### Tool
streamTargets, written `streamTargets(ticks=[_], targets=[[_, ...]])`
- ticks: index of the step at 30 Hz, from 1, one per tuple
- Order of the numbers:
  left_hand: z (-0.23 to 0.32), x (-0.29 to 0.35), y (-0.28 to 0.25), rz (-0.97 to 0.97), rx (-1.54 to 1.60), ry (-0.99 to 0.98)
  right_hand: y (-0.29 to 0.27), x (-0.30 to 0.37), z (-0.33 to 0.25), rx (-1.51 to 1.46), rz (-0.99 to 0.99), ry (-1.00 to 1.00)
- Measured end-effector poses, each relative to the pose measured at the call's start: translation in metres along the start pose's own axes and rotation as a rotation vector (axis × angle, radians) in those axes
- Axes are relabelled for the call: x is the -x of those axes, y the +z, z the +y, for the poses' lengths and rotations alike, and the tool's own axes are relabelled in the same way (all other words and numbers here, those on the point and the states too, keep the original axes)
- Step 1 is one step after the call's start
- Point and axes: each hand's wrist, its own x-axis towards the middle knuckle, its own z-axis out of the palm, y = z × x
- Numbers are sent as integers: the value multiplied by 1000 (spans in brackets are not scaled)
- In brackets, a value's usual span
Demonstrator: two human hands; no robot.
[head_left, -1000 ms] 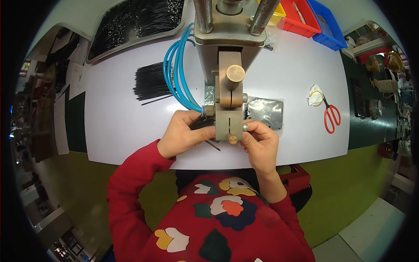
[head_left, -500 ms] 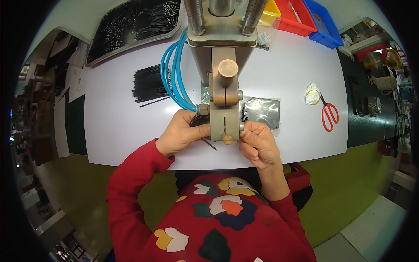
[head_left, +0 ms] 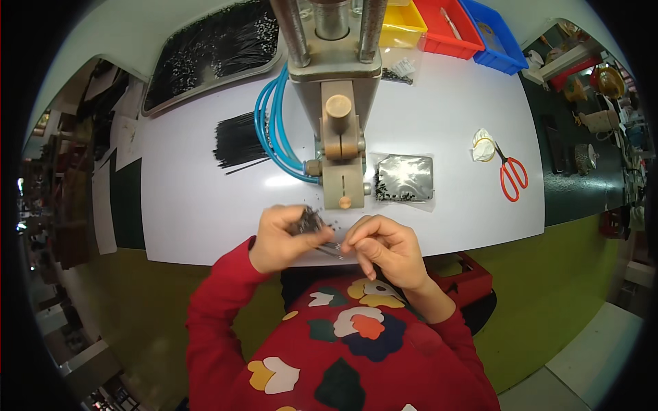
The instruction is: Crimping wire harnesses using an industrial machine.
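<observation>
My left hand (head_left: 275,241) is closed around a bundle of thin black wires (head_left: 310,222), near the table's front edge. A few of their ends stick out toward the right, past the thumb. My right hand (head_left: 392,253) is beside those ends, its fingers curled and pressed together at the tips; whatever they pinch is too small to make out. Just beyond both hands stands a metal bench press (head_left: 335,183) with a brass knob. A clear bag (head_left: 406,177) with small black pieces lies to the right of the press.
Blue hoses (head_left: 265,123) loop left of the press, by a pile of black wires (head_left: 234,142). Behind is a metal tray (head_left: 205,90) full of wires. Red-handled scissors (head_left: 513,179) and a white wad (head_left: 482,145) lie right. Yellow (head_left: 404,35), red (head_left: 449,45) and blue (head_left: 504,60) bins stand behind.
Both hands have drawn back from the press head toward me, the left still with the wire bundle. The right hand has come closer to the left. The view has shifted slightly.
</observation>
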Motion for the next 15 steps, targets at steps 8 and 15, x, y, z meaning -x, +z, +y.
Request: streamTargets(ticks=[8, 15], targets=[[2, 31, 27, -16, -317, 403, 17, 14, 10, 526, 104, -270], [-5, 46, 35, 68, -152, 277, 21, 28, 20, 313, 168, -181]])
